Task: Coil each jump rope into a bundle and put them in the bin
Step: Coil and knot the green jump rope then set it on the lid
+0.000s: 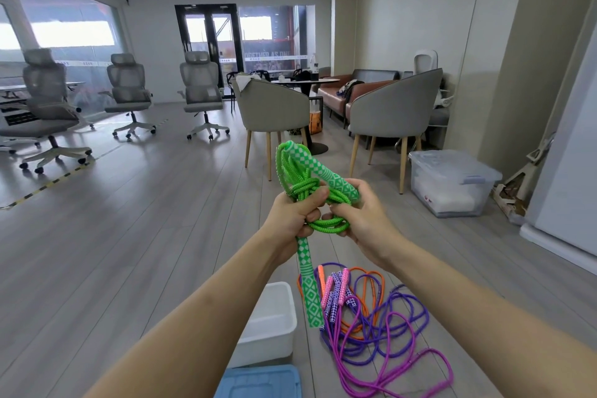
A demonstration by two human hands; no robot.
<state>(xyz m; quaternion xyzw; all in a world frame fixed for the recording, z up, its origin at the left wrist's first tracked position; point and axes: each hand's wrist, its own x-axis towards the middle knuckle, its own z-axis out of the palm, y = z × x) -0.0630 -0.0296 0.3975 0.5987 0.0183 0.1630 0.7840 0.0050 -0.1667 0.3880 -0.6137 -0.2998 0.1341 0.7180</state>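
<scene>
While both hands hold it up at chest height, green braided jump rope (pixel 307 194) coiled and knotted, left hand (pixel 292 220) gripping the bundle, right hand (pixel 358 220) pinching loops, white plastic bin (pixel 274 329) below on grey wood floor (pixel 129 236), purple, orange and pink ropes (pixel 381 326) tangled beside the bin.

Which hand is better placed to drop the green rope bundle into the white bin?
Probably the left hand: it grips the green rope bundle at its knot, and the white bin lies below on its side.

Green rope (pixel 326 223): braided cord, matt, patterned plastic handles. Bin (pixel 274 323): smooth white plastic. Blue lid (pixel 258 381): plastic. Floor (pixel 145 220): grey wood-look planks, slight sheen.
</scene>
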